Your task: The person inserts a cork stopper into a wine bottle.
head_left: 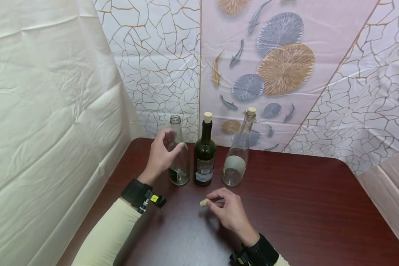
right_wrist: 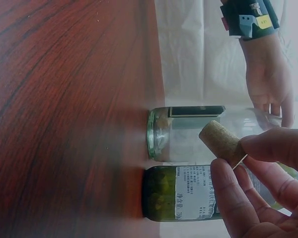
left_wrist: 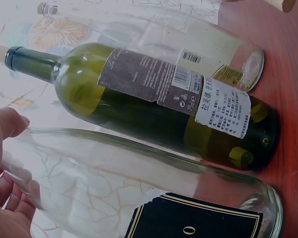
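My left hand curves its thumb and fingers round the upper part of a clear glass bottle, which stands upright with an uncorked mouth. This bottle carries a black label low on its side. Between the thumb and fingers of my right hand is a tapered cork, pinched above the table in front of the bottles. Just right of the clear bottle stands a dark green wine bottle with a cork in its neck.
To the right, a second clear bottle with a pale label has a cork in its mouth. All three bottles stand near the back edge of the dark red wooden table. Patterned cloth hangs behind it, plain cloth at left.
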{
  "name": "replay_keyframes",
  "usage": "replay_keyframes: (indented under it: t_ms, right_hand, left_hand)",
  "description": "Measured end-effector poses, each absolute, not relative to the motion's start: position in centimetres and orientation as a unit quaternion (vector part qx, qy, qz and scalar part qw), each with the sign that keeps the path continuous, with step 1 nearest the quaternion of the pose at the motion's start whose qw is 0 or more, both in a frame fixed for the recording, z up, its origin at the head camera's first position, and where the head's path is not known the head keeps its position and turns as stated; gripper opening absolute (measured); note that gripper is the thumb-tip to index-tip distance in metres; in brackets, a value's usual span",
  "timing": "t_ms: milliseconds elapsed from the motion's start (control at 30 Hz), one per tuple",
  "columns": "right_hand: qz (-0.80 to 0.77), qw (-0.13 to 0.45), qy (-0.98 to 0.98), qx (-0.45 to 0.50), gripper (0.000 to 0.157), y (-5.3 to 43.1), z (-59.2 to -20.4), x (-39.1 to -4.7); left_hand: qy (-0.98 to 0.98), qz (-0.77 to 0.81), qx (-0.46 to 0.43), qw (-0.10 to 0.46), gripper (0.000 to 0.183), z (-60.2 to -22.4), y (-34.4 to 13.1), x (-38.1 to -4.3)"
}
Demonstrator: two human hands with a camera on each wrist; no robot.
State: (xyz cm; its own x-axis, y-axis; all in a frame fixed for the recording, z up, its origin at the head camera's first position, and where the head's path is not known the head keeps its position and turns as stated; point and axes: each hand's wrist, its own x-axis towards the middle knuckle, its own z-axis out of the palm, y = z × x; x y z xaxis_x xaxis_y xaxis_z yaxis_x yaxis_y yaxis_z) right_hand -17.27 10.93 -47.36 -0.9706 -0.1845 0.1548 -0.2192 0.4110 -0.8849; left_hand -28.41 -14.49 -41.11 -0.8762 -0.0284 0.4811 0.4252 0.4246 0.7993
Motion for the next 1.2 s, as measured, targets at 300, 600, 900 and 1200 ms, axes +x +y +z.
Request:
replay_keyframes:
  t_ms: [300, 600, 900, 1200]
  right_hand:
    - [0.528, 0.020, -0.842, 0.113, 0.016, 11.0, -47.4, -17.2]
    - [0.522, 0.020, -0.845, 0.111, 0.017, 11.1, -47.5, -17.0]
    - [0.529, 0.015, -0.842, 0.106, 0.017, 11.2, -47.5, -16.9]
    - [0.531, 0.017, -0.840, 0.106, 0.017, 11.5, -47.6, -16.8]
  left_hand:
    - [-0.815, -0.520, -0.125, 0.223, 0.048, -41.3, -14.6, -26.9]
    - [-0.817, -0.516, -0.117, 0.228, 0.048, -41.7, -14.4, -25.1]
    - [-0.818, -0.514, -0.115, 0.233, 0.051, -41.9, -14.1, -23.7]
    - [-0.815, -0.520, -0.112, 0.230, 0.049, -42.1, -13.9, -22.7]
